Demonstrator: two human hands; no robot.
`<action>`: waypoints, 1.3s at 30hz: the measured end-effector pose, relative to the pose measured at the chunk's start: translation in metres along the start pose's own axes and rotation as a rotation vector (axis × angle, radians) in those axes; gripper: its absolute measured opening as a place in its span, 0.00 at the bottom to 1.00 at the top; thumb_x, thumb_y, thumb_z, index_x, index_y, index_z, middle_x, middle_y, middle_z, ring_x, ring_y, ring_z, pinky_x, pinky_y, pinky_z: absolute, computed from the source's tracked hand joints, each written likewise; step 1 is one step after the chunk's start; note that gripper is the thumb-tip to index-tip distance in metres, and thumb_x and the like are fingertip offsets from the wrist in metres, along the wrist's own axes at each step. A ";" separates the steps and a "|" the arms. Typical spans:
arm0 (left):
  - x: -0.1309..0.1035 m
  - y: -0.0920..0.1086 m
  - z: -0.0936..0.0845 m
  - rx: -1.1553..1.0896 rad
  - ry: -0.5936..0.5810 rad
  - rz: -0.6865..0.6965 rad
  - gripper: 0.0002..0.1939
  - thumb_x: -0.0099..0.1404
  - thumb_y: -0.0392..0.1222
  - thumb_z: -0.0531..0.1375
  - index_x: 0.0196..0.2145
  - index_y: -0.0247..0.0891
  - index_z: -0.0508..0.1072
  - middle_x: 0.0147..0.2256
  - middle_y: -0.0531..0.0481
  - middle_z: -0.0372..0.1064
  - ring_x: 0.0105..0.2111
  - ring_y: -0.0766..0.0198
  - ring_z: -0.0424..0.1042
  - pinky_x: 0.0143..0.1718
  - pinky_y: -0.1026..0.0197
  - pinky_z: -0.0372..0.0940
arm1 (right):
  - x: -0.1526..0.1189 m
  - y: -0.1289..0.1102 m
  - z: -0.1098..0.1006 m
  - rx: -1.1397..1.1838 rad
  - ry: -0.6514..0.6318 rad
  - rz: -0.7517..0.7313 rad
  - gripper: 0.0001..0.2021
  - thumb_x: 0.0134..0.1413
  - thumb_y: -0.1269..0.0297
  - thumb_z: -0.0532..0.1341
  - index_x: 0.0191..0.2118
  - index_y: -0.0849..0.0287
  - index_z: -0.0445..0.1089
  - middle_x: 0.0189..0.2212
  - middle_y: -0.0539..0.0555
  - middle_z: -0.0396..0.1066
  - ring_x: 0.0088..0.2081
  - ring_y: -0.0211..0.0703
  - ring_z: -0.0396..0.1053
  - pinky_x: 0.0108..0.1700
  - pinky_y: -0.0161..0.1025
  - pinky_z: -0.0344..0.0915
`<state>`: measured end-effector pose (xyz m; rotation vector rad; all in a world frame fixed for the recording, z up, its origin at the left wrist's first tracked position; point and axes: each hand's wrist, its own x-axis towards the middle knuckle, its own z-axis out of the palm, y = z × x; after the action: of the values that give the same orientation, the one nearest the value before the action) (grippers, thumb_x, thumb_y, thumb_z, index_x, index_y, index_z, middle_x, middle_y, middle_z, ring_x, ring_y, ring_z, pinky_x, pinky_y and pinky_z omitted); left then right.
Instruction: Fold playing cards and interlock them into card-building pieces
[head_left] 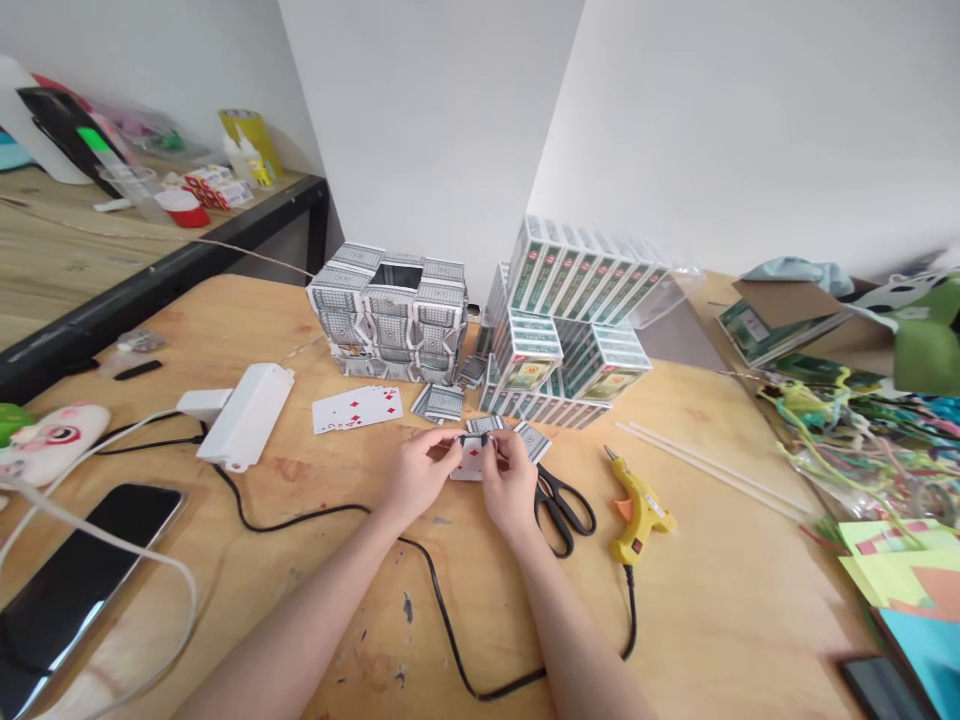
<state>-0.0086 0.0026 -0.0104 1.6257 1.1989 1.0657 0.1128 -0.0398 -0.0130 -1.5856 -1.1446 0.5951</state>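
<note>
My left hand and my right hand meet at the middle of the table, their fingers pinched on a playing card with red diamonds. Something small and dark shows at the fingertips along the card's top edge; I cannot tell what it is. Black-handled scissors lie right beside my right hand, blades partly hidden. Just beyond my hands are loose face-down cards. A spread of face-up diamond cards lies to the left. To the right, a yellow glue gun rests on its side.
A structure of folded cards stands at the back, next to stacked card boxes. A black cable crosses in front. At left are a white power strip and a phone; clear glue sticks and tangled cords lie right.
</note>
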 end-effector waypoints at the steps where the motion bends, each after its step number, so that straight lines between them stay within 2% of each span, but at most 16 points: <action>1: 0.000 0.001 0.000 0.018 0.007 0.005 0.10 0.56 0.38 0.56 0.35 0.38 0.74 0.32 0.49 0.75 0.28 0.65 0.73 0.30 0.64 0.68 | 0.000 0.000 0.000 0.009 0.000 0.010 0.08 0.52 0.60 0.53 0.34 0.58 0.63 0.24 0.50 0.68 0.24 0.37 0.65 0.27 0.32 0.62; 5: 0.000 0.001 -0.001 0.084 0.017 0.012 0.12 0.55 0.37 0.55 0.36 0.38 0.75 0.31 0.50 0.75 0.26 0.66 0.72 0.30 0.65 0.68 | 0.001 0.000 0.000 -0.021 0.007 0.046 0.10 0.51 0.61 0.52 0.35 0.60 0.65 0.21 0.49 0.67 0.21 0.36 0.64 0.25 0.32 0.61; 10: 0.001 -0.002 -0.001 0.145 0.011 0.005 0.14 0.55 0.35 0.54 0.37 0.37 0.75 0.25 0.52 0.73 0.22 0.69 0.69 0.23 0.69 0.64 | 0.002 0.001 -0.001 -0.095 0.025 0.059 0.12 0.51 0.61 0.50 0.35 0.61 0.67 0.18 0.47 0.64 0.19 0.35 0.60 0.23 0.32 0.57; 13: 0.002 -0.003 -0.001 0.114 0.022 0.003 0.13 0.56 0.36 0.53 0.37 0.37 0.74 0.23 0.53 0.70 0.21 0.70 0.67 0.22 0.70 0.63 | 0.002 0.003 -0.001 -0.060 0.017 0.060 0.14 0.52 0.60 0.50 0.37 0.62 0.68 0.19 0.48 0.64 0.19 0.35 0.59 0.22 0.31 0.56; 15: 0.002 -0.001 -0.001 0.063 0.026 0.013 0.13 0.57 0.37 0.53 0.38 0.37 0.73 0.25 0.53 0.71 0.22 0.70 0.68 0.22 0.69 0.64 | 0.002 0.003 0.000 -0.023 0.007 0.065 0.14 0.53 0.60 0.50 0.38 0.62 0.68 0.20 0.48 0.65 0.19 0.35 0.60 0.22 0.31 0.57; 17: 0.002 0.001 -0.002 0.029 -0.003 0.042 0.13 0.58 0.36 0.53 0.40 0.38 0.72 0.31 0.51 0.72 0.25 0.68 0.70 0.25 0.68 0.66 | 0.003 0.002 0.000 0.009 0.003 0.072 0.14 0.54 0.59 0.50 0.39 0.61 0.68 0.22 0.50 0.67 0.21 0.36 0.62 0.24 0.32 0.59; 20: 0.003 0.003 -0.002 0.068 -0.069 0.150 0.14 0.58 0.36 0.54 0.41 0.41 0.72 0.40 0.48 0.71 0.36 0.63 0.71 0.35 0.62 0.67 | 0.004 -0.001 -0.002 0.077 0.001 0.086 0.14 0.53 0.58 0.52 0.39 0.60 0.68 0.27 0.52 0.70 0.26 0.39 0.66 0.29 0.34 0.62; 22: 0.004 0.002 -0.003 0.109 -0.067 0.206 0.12 0.58 0.37 0.55 0.40 0.41 0.73 0.40 0.48 0.71 0.40 0.60 0.69 0.40 0.59 0.66 | 0.006 -0.002 -0.003 0.139 -0.002 0.103 0.14 0.52 0.57 0.53 0.37 0.60 0.69 0.29 0.53 0.71 0.30 0.41 0.67 0.32 0.36 0.63; 24: 0.005 0.000 -0.003 0.124 -0.034 0.209 0.11 0.60 0.37 0.54 0.39 0.41 0.73 0.39 0.47 0.72 0.39 0.61 0.70 0.41 0.58 0.66 | 0.007 -0.002 -0.003 0.219 -0.019 0.139 0.14 0.52 0.55 0.53 0.34 0.60 0.69 0.28 0.52 0.70 0.30 0.41 0.66 0.32 0.36 0.63; 28: 0.006 -0.003 -0.004 0.154 0.055 0.188 0.11 0.62 0.38 0.52 0.38 0.40 0.73 0.36 0.47 0.72 0.37 0.62 0.70 0.40 0.59 0.65 | 0.008 0.000 0.000 0.490 -0.149 0.279 0.15 0.51 0.52 0.54 0.27 0.59 0.66 0.23 0.50 0.68 0.25 0.40 0.65 0.26 0.35 0.62; 31: 0.006 -0.003 -0.003 0.186 0.087 0.207 0.11 0.62 0.38 0.52 0.38 0.40 0.72 0.35 0.48 0.72 0.36 0.62 0.70 0.39 0.60 0.65 | 0.007 -0.004 0.002 0.686 -0.317 0.373 0.14 0.50 0.52 0.55 0.33 0.58 0.68 0.24 0.52 0.70 0.28 0.44 0.68 0.27 0.38 0.65; 35: 0.005 -0.002 -0.003 0.204 0.104 0.235 0.11 0.63 0.38 0.51 0.38 0.39 0.72 0.36 0.47 0.71 0.38 0.61 0.69 0.42 0.59 0.64 | 0.006 -0.011 -0.001 0.849 -0.547 0.484 0.18 0.52 0.50 0.54 0.41 0.57 0.68 0.28 0.55 0.72 0.30 0.47 0.70 0.30 0.45 0.67; 37: 0.004 -0.001 -0.003 0.198 0.098 0.229 0.11 0.63 0.39 0.51 0.38 0.40 0.71 0.37 0.47 0.71 0.40 0.61 0.68 0.43 0.58 0.64 | 0.006 -0.013 -0.002 0.902 -0.580 0.512 0.18 0.51 0.51 0.55 0.42 0.57 0.68 0.31 0.55 0.72 0.32 0.47 0.70 0.32 0.46 0.68; 39: 0.004 0.001 -0.004 0.172 0.062 0.227 0.11 0.63 0.39 0.51 0.40 0.41 0.70 0.38 0.47 0.70 0.41 0.61 0.68 0.44 0.58 0.63 | 0.007 -0.014 -0.004 0.926 -0.538 0.498 0.16 0.50 0.53 0.58 0.41 0.58 0.68 0.32 0.55 0.72 0.33 0.46 0.70 0.33 0.44 0.69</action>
<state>-0.0111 0.0067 -0.0074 1.9093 1.1940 1.1875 0.1135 -0.0352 0.0026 -0.8814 -0.6299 1.6745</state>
